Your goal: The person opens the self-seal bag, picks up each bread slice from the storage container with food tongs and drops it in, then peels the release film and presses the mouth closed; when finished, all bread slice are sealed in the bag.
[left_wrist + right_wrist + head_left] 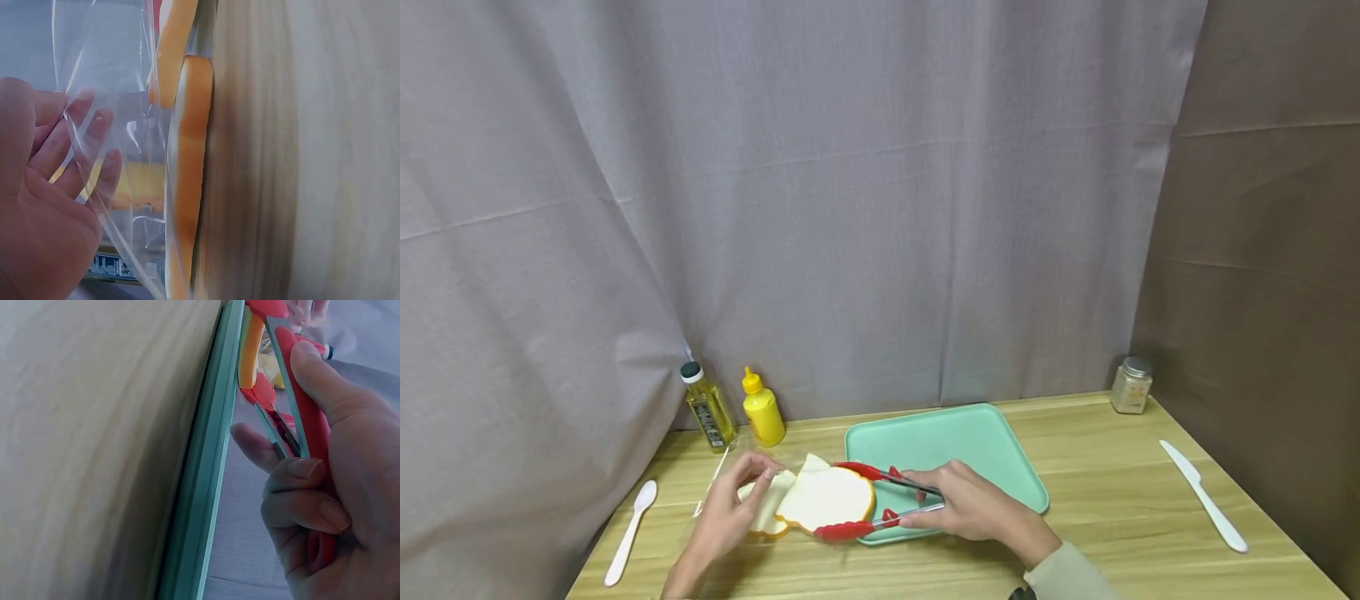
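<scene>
My left hand (730,500) pinches the edge of a clear plastic bag (134,134) between thumb and fingers. One white bread slice with an orange crust (192,144) lies at the bag, low on the table. My right hand (973,504) holds red-tipped metal tongs (844,530), its fingers curled round the red handle (315,425) in the right wrist view. The tongs' red heads clasp another bread slice (829,500) from both sides. This slice overlaps the bag side on its left and reaches over the left edge of the green tray (947,442).
Behind the left hand stand an oil bottle (710,412) and a yellow squeeze bottle (763,415). A white spoon (631,533) lies at far left, a white knife (1206,497) at far right. A seasoning jar (1131,386) stands at the back right corner, before grey curtains (865,208).
</scene>
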Demonstrator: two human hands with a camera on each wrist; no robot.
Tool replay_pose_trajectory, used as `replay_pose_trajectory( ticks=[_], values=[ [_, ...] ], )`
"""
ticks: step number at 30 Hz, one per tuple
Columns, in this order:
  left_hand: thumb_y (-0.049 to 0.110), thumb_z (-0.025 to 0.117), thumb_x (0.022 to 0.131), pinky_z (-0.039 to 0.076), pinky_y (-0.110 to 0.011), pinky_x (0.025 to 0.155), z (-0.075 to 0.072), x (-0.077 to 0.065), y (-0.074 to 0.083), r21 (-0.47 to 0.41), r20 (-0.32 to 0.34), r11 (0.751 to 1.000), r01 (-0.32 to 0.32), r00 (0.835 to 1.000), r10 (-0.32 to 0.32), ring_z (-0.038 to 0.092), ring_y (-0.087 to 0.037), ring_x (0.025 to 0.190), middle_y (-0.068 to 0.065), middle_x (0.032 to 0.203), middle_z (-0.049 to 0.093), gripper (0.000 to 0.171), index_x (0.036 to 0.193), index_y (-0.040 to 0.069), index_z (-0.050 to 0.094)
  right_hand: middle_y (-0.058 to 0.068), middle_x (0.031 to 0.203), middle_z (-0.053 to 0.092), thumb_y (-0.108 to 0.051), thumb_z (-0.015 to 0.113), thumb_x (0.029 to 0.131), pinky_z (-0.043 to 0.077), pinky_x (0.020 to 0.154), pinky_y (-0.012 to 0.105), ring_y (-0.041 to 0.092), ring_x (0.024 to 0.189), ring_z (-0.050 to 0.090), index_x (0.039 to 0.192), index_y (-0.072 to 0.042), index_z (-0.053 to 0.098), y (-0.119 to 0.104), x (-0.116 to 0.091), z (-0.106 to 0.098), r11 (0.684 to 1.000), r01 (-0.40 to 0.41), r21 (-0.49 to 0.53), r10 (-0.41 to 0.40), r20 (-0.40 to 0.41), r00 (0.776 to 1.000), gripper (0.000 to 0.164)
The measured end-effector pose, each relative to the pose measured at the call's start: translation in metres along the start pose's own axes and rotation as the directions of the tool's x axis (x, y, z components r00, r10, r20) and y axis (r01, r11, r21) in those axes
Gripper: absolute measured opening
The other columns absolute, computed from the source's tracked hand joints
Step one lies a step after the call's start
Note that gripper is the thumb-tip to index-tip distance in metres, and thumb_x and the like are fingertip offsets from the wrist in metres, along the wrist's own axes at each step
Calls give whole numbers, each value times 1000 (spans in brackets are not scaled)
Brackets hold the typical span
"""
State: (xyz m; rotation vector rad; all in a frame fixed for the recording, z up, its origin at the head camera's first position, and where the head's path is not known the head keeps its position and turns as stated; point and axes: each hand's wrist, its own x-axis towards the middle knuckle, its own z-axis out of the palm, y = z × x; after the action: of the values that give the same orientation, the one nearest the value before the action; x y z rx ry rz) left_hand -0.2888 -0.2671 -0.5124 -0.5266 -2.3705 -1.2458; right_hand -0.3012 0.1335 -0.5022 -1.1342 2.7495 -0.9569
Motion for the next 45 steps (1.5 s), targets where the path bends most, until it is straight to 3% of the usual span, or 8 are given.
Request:
replay_pose_trajectory(
  ticks=[4,9,11,14,16,23,35,45],
  values=[
    [10,67,107,62,-33,103,0,0,1,2,-14,1000,21,1000,-21,75,-16,110,4,113,81,8,111,14,73,-5,105,81,-66,72,96,41,61,16,-2,71,46,148,-14,67,-1,0,0,1000,-5,6,5,-10,1000,74],
    [10,67,107,59,-28,106,0,2,1,-22,-29,998,64,997,-65,74,-13,112,5,114,80,9,110,18,72,1,105,83,-67,74,94,46,67,16,2,77,56,145,-16,70,-1,-1,0,997,-42,59,45,-47,998,72],
    [10,67,107,58,-26,107,0,2,1,-30,-25,997,70,997,-70,73,-13,112,4,115,79,9,111,17,72,-5,93,79,-66,75,94,45,62,17,3,71,53,146,-16,69,-1,-1,0,997,-45,57,47,-37,998,72],
    [9,68,107,59,-28,107,0,3,1,-20,-15,998,64,998,-64,74,-14,112,4,115,79,9,111,16,73,-17,101,77,-66,75,94,46,65,16,-1,73,52,148,-15,67,-2,-1,1,1000,-28,11,29,-18,999,75],
    [10,68,107,60,-32,107,0,3,1,-11,-8,998,60,998,-60,74,-16,113,5,116,80,9,111,16,73,-23,92,70,-66,75,95,42,60,16,-3,67,45,149,-14,66,-3,-1,1,1000,-29,-8,29,-2,1000,76],
    [9,68,106,61,-37,106,1,3,3,9,-15,999,42,999,-42,75,-16,112,6,115,80,11,110,18,74,-22,88,65,-63,74,97,44,62,16,-4,68,45,149,-11,65,-6,-1,2,999,13,-34,-14,-7,1000,74],
    [9,69,106,56,-23,108,1,4,5,4,-21,997,75,997,-75,74,-15,114,2,117,80,7,111,10,73,-22,93,71,-60,78,95,40,55,12,-8,61,40,149,-13,65,-6,-1,8,995,35,95,-28,-75,997,73],
    [8,67,107,57,-26,109,2,2,8,-16,-24,1000,26,999,-26,74,-16,114,-2,120,80,9,113,9,73,-19,93,70,-62,76,96,36,55,11,-7,61,35,150,-12,65,-13,9,12,997,54,52,-50,-85,995,74]
  ],
)
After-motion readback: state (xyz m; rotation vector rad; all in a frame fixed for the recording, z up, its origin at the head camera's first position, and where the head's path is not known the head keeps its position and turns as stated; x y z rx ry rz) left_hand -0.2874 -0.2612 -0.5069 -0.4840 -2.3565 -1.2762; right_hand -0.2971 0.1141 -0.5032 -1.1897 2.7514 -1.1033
